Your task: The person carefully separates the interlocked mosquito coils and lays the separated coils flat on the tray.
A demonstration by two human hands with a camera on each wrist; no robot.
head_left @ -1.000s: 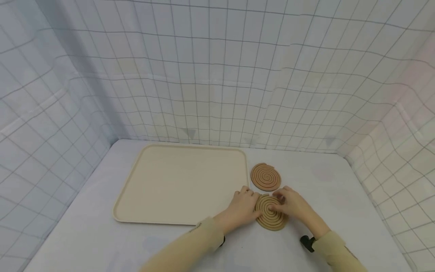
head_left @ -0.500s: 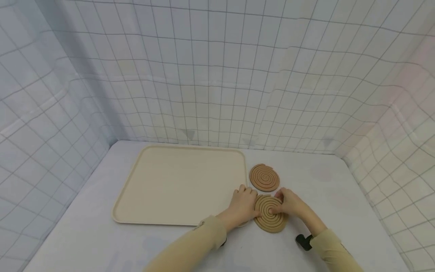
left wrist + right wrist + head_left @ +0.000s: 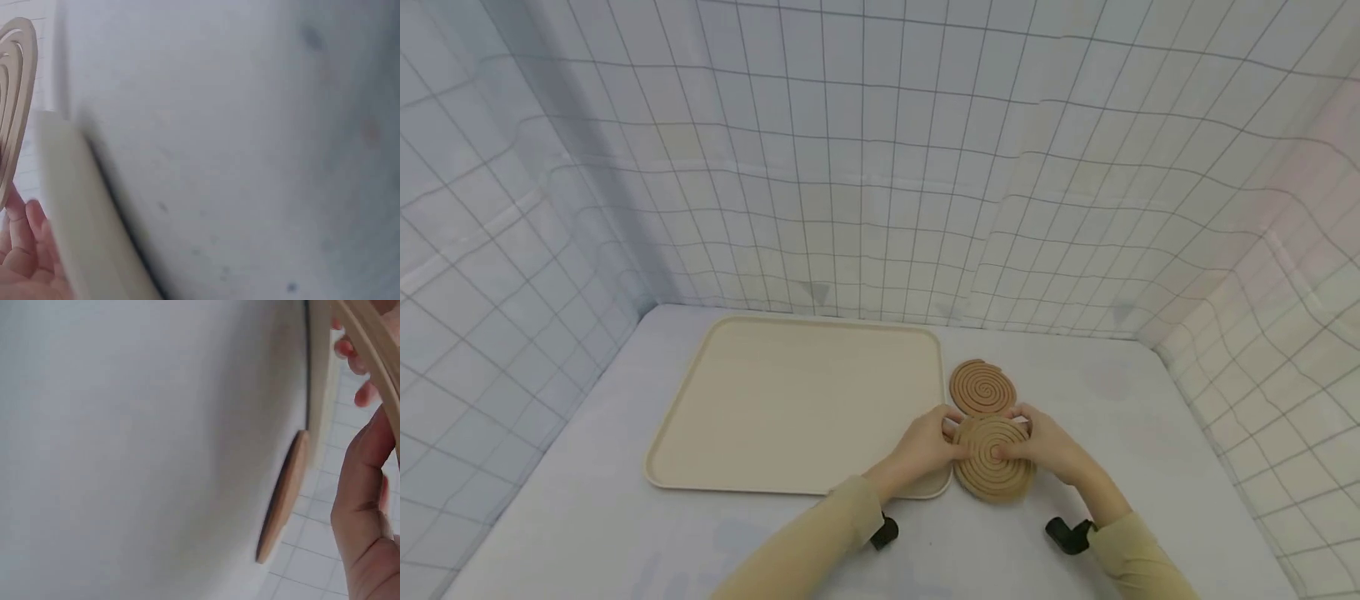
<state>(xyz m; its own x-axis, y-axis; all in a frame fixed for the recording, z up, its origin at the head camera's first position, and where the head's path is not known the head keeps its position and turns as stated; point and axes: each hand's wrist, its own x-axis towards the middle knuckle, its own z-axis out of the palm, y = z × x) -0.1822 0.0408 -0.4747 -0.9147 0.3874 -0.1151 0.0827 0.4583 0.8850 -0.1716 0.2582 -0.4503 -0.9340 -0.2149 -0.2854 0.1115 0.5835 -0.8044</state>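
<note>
A tan spiral trivet (image 3: pixel 992 479) is held by its edges between both hands, tilted and raised off the table; its coiled rim (image 3: pixel 19 106) shows at the left of the left wrist view. My left hand (image 3: pixel 919 446) grips the left edge, thumb on top, fingers beneath. On the opposite side my right hand (image 3: pixel 1052 446) pinches the trivet, its thumb reaching to near the centre. Just behind lies a second, browner spiral trivet (image 3: pixel 982 388), flat on the table. In the right wrist view this brown trivet (image 3: pixel 284 497) appears edge-on below the held one.
A large cream tray (image 3: pixel 805 400) lies on the white table (image 3: pixel 1097 417) left of the trivets, its right rim close to my left hand. White grid-patterned curtains (image 3: pixel 880 183) enclose the back and sides. A black wrist camera (image 3: pixel 1068 535) sits under the right wrist.
The nearer trivet has come up off the table and tilted in both hands. My left fingers have moved from its side to under its edge. The brown trivet and tray stay put.
</note>
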